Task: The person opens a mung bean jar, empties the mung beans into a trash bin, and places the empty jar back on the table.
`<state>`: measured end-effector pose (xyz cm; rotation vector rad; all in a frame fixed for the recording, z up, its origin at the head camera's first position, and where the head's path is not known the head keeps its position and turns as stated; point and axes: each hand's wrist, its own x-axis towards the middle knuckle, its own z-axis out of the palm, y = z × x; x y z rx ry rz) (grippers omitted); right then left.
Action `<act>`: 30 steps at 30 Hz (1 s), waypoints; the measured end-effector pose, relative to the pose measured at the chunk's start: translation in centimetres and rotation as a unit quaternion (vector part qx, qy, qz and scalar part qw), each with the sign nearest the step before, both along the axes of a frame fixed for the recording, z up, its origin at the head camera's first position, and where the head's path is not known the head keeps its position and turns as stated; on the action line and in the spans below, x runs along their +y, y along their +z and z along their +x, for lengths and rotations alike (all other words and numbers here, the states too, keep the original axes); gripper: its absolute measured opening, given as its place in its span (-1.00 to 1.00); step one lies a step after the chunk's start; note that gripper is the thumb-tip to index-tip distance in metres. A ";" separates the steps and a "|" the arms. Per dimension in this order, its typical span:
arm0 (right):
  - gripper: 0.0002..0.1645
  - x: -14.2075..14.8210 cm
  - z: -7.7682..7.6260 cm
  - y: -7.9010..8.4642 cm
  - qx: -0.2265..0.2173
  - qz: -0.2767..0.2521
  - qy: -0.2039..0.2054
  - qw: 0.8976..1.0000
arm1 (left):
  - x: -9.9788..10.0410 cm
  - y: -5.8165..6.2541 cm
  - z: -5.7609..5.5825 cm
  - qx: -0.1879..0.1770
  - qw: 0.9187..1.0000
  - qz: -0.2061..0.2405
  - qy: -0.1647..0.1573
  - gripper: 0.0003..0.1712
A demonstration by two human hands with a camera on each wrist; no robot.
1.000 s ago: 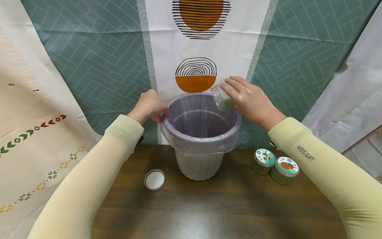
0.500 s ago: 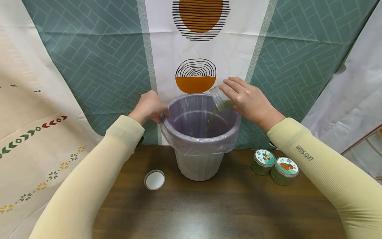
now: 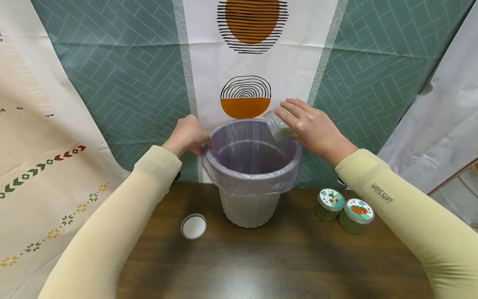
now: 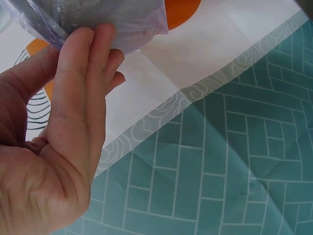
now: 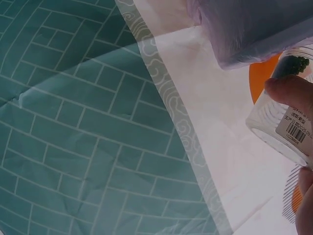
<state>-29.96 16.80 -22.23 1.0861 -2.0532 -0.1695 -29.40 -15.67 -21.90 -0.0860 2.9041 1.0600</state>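
Note:
A white trash can (image 3: pixel 249 207) lined with a pale purple plastic bag (image 3: pixel 257 182) stands upright at the middle back. My left hand (image 3: pixel 189 135) pinches its bagged rim on the left side, thumb inside and fingers outside. Over the right side of the opening, my right hand (image 3: pixel 311 128) grips a clear plastic jar (image 3: pixel 276 124), tipped with its mouth down toward the can. A little green, leafy-looking material shows near the jar's mouth, and a faint trickle falls into the bag. In the right wrist view the jar (image 5: pixel 266 117) bears a barcode label (image 5: pixel 297 128).
Two lidded jars (image 3: pixel 331 199) (image 3: pixel 359 209) of green material stand side by side on the right of the dark wooden table (image 3: pixel 239 257). A round white lid (image 3: pixel 193 226) lies left of the can. A patterned cloth (image 3: pixel 134 83) hangs right behind the can.
The stream of green material has thinned to a faint trickle, and less shows in the jar. Both hands stay almost where they were.

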 end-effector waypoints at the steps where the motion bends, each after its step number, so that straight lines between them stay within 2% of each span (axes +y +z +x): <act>1: -0.03 0.0 0.0 0.0 0.001 0.001 0.002 1.000 | 0.0 0.0 0.0 -0.001 1.000 0.000 0.000 -0.56; 13: -0.05 -0.1 -0.1 0.0 0.010 0.006 0.017 1.000 | 0.1 0.1 0.3 -0.009 1.000 0.005 0.003 -0.56; 21: -0.21 -0.4 -0.4 -0.2 0.036 -0.003 0.040 0.999 | 0.1 0.0 0.2 -0.011 1.000 0.011 0.004 -0.54; 30: -0.32 -0.5 -0.2 -0.1 0.056 0.009 0.038 0.998 | 0.0 0.0 0.2 -0.005 1.000 0.015 0.005 -0.53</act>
